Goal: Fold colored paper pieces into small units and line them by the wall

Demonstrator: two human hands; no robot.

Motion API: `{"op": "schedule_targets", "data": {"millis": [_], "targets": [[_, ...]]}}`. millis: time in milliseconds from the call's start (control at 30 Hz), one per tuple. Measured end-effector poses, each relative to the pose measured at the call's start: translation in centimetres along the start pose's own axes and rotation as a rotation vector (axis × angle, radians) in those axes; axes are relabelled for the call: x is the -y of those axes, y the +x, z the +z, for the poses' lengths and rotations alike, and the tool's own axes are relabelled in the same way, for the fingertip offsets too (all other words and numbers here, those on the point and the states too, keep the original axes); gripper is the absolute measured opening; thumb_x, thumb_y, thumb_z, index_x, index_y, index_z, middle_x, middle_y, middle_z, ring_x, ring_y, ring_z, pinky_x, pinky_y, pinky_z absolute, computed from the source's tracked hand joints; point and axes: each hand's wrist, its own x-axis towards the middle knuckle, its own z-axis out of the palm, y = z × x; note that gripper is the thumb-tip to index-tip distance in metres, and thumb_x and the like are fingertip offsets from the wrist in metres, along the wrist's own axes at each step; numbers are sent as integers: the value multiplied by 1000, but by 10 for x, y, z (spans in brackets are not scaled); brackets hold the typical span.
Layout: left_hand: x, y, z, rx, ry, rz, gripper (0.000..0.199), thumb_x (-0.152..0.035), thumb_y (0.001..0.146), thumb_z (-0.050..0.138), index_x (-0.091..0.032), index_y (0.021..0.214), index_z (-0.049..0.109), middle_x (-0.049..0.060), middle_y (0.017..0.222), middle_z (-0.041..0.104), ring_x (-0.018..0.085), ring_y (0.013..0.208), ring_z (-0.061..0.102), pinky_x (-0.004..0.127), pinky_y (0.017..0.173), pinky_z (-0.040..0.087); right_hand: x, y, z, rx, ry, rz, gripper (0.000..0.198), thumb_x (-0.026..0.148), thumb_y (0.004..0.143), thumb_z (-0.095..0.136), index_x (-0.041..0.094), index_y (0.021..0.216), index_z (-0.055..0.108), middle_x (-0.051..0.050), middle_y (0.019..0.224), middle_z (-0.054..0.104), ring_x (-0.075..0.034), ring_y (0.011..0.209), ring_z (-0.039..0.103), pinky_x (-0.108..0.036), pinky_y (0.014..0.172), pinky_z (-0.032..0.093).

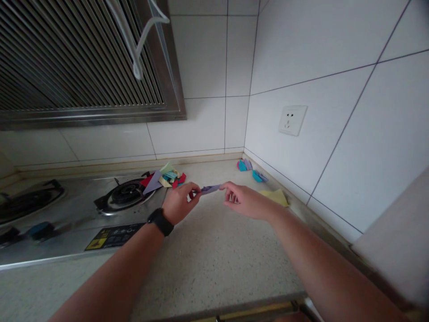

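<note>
1. Two bare hands work over the speckled countertop (214, 268), with a strip of folded purple paper (211, 189) spanning the gap between them.
2. Our left hand (182, 201), dark watch (161, 222) at the wrist, has thumb and fingers closed in a pinch on the paper's left end.
3. Our right hand (244, 200) is partly open, index fingertip at the paper's right end, other fingers loosely curled; we cannot tell whether it grips or only touches.
4. We cannot tell whether the strip clears the counter or brushes it.
5. Beyond our left hand we note a mixed heap of coloured papers (168, 175), red, purple, yellow and blue, lapping onto the near burner (125, 193) of the steel stove (72, 243).
6. Near the right wall: two small folded pieces (258, 176), blue with purple.
7. Partly behind our right wrist lies a yellow sheet (278, 197); above it, a wall socket (292, 120).
</note>
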Motion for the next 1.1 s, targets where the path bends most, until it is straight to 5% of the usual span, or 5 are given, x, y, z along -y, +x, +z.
{"op": "schedule_targets", "data": {"millis": [100, 300, 533, 833, 1100], "targets": [[-14, -2, 5, 34, -23, 77, 7, -20, 85, 57, -20, 90, 61, 0, 78, 64, 11, 67, 57, 22, 62, 45, 4, 1, 3, -56, 82, 14, 54, 30, 79, 67, 20, 128, 45, -6, 95, 66, -13, 71, 59, -25, 64, 44], [-24, -3, 1, 51, -14, 148, 7, -19, 84, 56, -19, 88, 62, 2, 78, 63, 12, 68, 58, 23, 61, 45, 12, 4, 5, -59, 215, -79, 18, 29, 86, 59, 19, 100, 64, -3, 86, 68, -14, 76, 61, -25, 69, 46], [-20, -4, 9, 72, -277, 18, 34, -27, 82, 61, -19, 115, 52, 5, 92, 69, 12, 71, 63, 21, 56, 48, 8, 6, 15, -139, 257, -115, 17, 29, 84, 62, 18, 96, 67, -4, 83, 70, -14, 74, 64, -26, 69, 50], [-21, -3, 8, 147, -248, 33, 15, -25, 85, 58, -19, 93, 69, 2, 78, 69, 11, 63, 58, 20, 56, 45, 4, 7, 22, -150, 266, -140, 15, 27, 84, 61, 18, 96, 66, -3, 84, 69, -14, 74, 65, -25, 70, 50], [-25, -4, 9, 109, -234, 48, 17, -28, 86, 58, -20, 94, 70, 2, 78, 70, 10, 60, 58, 20, 56, 45, 9, 6, 19, -132, 218, -136, 15, 30, 85, 61, 19, 94, 65, -1, 77, 67, -13, 70, 64, -24, 67, 49]]}}
